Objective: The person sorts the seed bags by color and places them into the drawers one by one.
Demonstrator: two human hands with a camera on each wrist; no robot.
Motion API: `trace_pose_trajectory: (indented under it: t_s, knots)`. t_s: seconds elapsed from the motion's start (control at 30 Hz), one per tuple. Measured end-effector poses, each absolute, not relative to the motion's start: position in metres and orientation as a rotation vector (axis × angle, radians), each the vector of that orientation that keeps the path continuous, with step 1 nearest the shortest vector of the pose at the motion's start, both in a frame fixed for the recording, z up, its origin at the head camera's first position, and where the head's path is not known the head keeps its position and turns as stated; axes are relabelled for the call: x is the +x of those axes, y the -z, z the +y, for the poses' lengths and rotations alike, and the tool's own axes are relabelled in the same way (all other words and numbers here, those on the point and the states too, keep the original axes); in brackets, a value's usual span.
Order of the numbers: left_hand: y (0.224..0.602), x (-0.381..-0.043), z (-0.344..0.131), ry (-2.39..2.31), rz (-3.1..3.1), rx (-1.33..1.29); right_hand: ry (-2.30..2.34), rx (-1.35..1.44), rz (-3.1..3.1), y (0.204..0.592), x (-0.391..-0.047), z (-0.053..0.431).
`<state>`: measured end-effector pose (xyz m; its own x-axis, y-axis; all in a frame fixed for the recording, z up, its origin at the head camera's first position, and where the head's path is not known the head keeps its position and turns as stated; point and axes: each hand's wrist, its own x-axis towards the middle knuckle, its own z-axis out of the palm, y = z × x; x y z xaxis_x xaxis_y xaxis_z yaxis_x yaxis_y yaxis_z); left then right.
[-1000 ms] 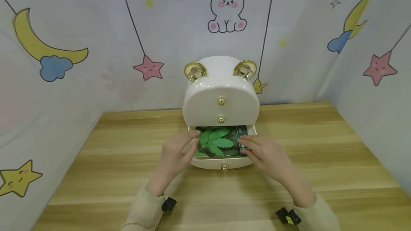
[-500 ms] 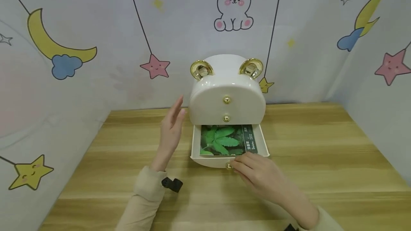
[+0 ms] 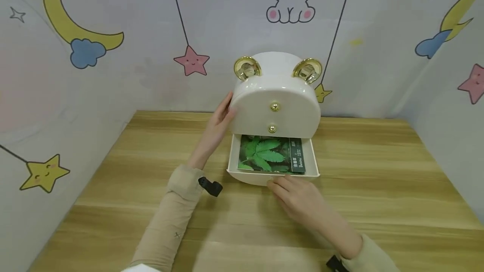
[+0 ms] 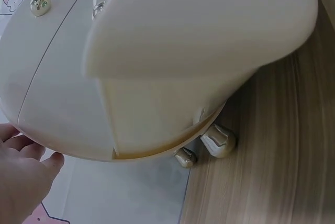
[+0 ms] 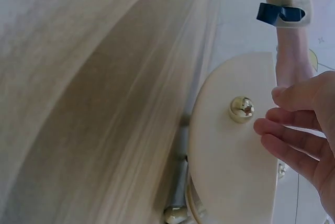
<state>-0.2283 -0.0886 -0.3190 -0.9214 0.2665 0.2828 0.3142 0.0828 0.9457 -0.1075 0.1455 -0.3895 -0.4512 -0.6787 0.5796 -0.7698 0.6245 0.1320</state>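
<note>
A white rounded cabinet (image 3: 291,114) with gold-rimmed ears and gold knobs stands at the table's back. Its bottom drawer (image 3: 312,160) is pulled out. Inside lies a card or packet (image 3: 270,154) with a green leaf picture and a dark printed strip. My left hand (image 3: 217,127) rests against the cabinet's left side, fingers fairly straight, as the left wrist view also shows. At the drawer front, my right hand (image 3: 298,196) has its fingertips beside the gold knob (image 5: 242,109). Thumb and fingers stand apart there, and the knob is not between them.
The wooden table (image 3: 378,188) extends to both sides and in front of the cabinet. A white cloth backdrop (image 3: 234,16) with moons, stars and a rabbit rises close behind and at the sides. Dark wrist straps (image 3: 210,186) sit by the sleeves.
Both hands have left the leaf-picture card. My left hand went up and right to the cabinet's side; my right hand came down to the drawer front. The head view has shifted.
</note>
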Motion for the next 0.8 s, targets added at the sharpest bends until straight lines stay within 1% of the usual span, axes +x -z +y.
trace_pose_trajectory:
  t_s: [0.17,0.8]
  knots:
    - [0.316,-0.239,-0.079,2.055,-2.284,-0.668,-0.116,1.106,-2.253,0.394,-0.11,0.145]
    - [0.318,-0.242,-0.083,1.969,-2.329,-0.598,0.176,1.141,-2.206,0.4,-0.119,0.131]
